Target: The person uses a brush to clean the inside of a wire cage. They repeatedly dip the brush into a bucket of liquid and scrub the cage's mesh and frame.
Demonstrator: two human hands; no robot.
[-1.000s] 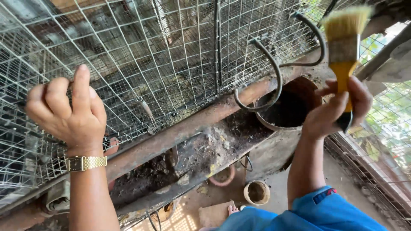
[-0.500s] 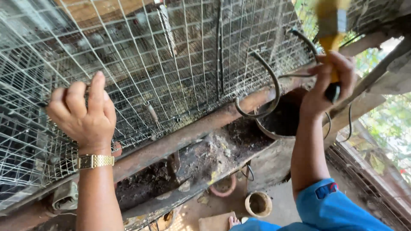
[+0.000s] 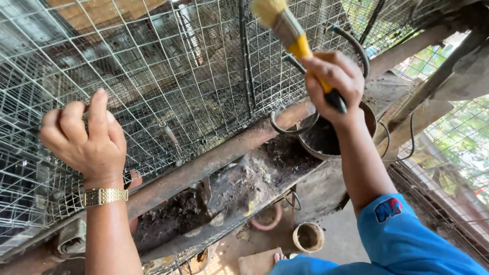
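Currently your right hand (image 3: 333, 84) is closed in a full grip around the yellow-and-black handle of a paintbrush (image 3: 288, 30), bristles raised up and to the left of the fist, close to the wire mesh cage (image 3: 168, 81). Your left hand (image 3: 86, 135) has its fingers curled; they appear hooked into the mesh, though the fingertip contact is hidden. A gold wristwatch (image 3: 104, 196) sits at that wrist.

Below and between the hands runs a rusty bar (image 3: 219, 158), with a dirt-caked tray (image 3: 244, 178) under it. A dark round bowl (image 3: 326, 140) sits directly beneath your right wrist.

For good results, keep the left hand steadying the panel so the mesh does not flex. Work the bristles along the wires in short strokes. Direct loosened dirt down towards the tray, away from the bowl.
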